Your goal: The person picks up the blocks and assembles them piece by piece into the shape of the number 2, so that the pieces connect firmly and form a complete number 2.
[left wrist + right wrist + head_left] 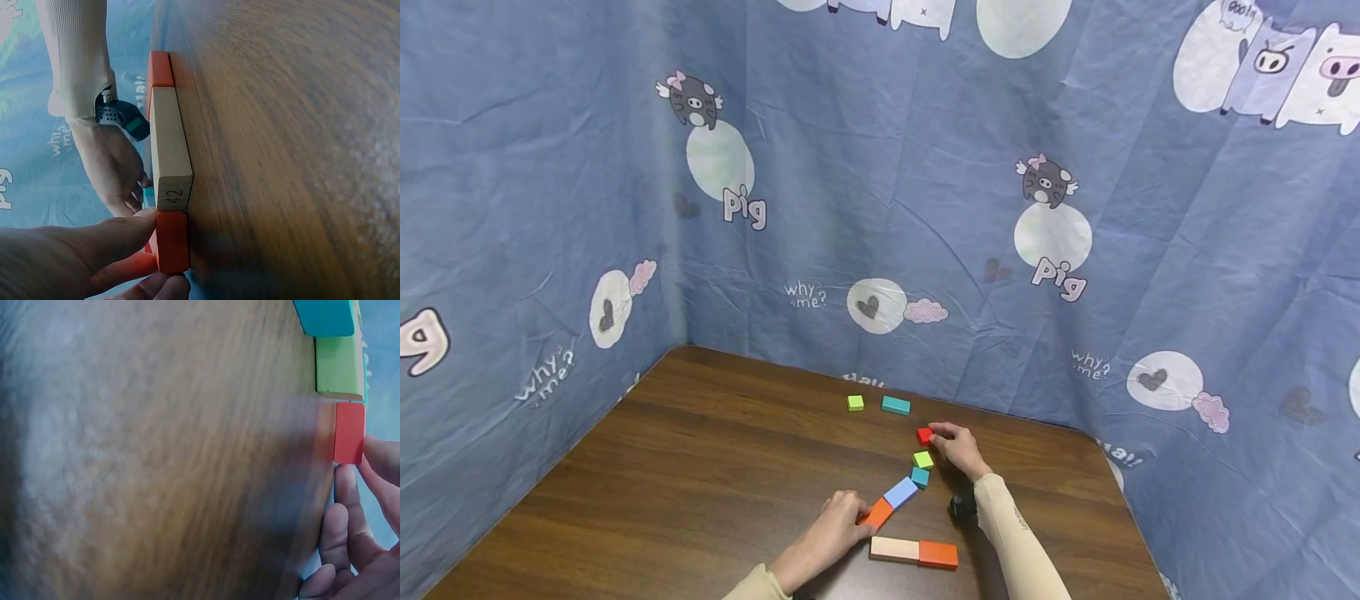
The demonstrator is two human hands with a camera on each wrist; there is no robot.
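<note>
Left hand (837,518): your thumb and fingers pinch the orange block (877,512) on the table (700,450), probably to steady it against the blue block (901,493).
Right hand (957,447): your thumb and fingertips pinch the red block (924,436), leaving its side towards the green block (922,460) free, likely so no finger sits between them; a gap shows there.
Slanting row between your hands: blue block, teal cube (920,477), then green block, seemingly placed to bridge from one hand to the other.
Pair just right of your left hand: pale block (895,550) and red-orange block (938,555), touching end to end.
Beyond, left of your right hand: lime block (855,403) and long teal block (896,405), apart, perhaps kept out of the way.
Writing: "42" on the pale block's end; your right sleeve's (1015,533) lettering is too small to read.
Cloth (850,167) behind your hands: "pig" and "why me?".
Brands: none readable.
</note>
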